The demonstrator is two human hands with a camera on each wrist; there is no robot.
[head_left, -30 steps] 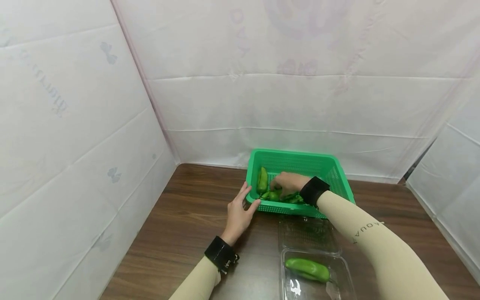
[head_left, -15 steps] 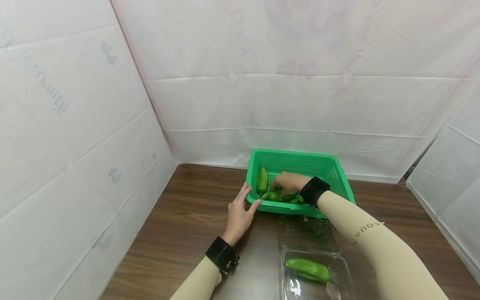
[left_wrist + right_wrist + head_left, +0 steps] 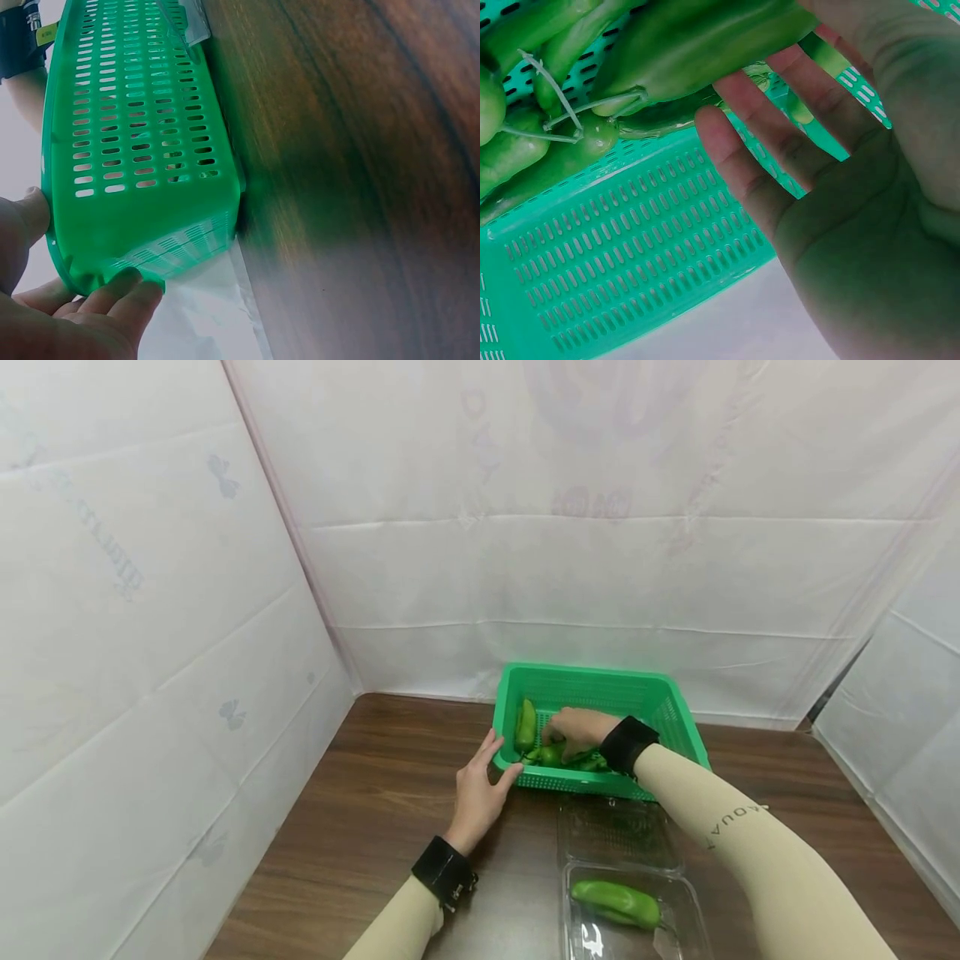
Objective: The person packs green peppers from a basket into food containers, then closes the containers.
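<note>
A green plastic basket [image 3: 600, 675] holds several green chili peppers, one of them a long pepper [image 3: 526, 727] by its left end. My left hand [image 3: 477, 793] holds the basket's near left corner; the left wrist view shows the thumb on one side of that corner and the fingers on the other. Down in the basket, my right hand [image 3: 581, 728] grips a large green pepper [image 3: 705, 46] by one end, thumb opposite the fingers. Other peppers [image 3: 536, 142] with thin stems lie beside it. From above, the hand and wrist hide part of the pile.
In front of the basket lies an opened clear plastic clamshell box [image 3: 618, 835], with one green pepper [image 3: 617, 903] in its near half. The wooden table [image 3: 360, 827] meets white sheeted walls [image 3: 420, 577] at the back and sides.
The head view has tilted slightly, so everything sits a little lower in it. Neither hand has visibly moved relative to the basket.
</note>
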